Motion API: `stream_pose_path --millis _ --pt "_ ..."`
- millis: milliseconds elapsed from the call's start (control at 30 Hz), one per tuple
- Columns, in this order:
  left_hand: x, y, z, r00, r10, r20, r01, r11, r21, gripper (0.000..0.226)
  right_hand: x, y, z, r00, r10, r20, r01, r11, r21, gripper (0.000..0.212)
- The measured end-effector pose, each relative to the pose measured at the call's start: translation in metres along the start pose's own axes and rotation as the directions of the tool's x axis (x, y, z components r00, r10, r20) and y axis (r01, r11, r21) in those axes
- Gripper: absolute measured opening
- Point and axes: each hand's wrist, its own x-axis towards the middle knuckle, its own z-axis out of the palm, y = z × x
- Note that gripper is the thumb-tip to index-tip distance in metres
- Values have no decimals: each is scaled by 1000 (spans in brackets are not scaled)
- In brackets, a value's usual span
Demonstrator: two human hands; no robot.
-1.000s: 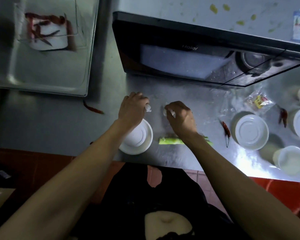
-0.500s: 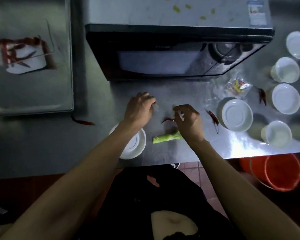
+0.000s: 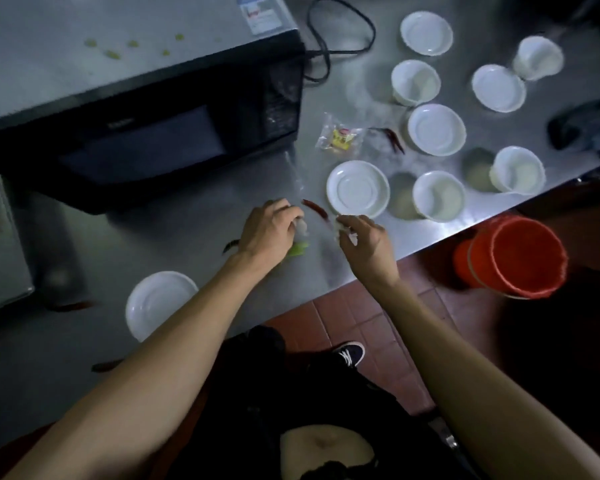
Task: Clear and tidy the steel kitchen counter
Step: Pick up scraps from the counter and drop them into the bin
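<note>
Steel counter [image 3: 187, 244] above red-tiled floor [image 3: 354, 306]

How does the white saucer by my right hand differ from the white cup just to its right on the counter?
The saucer is flat and shallow with a raised ring at its centre; the cup is deep with tall walls. The saucer looks wider across than the cup. The saucer sits nearer the red chili; the cup sits nearer the counter's front edge. Both are plain white, upright, and appear empty.
</note>
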Motion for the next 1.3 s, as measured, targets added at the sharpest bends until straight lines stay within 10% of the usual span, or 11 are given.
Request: stream_pose_path --millis 600,1300 --pt "44 261 122 940 293 172 -295 955 -14 21 -107 188 -199 918 319 -234 -305 947 96 22" --pt "111 443 253 701 581 413 -587 799 -128 21 -188 311 -311 656 609 -445 -623 771 137 25"
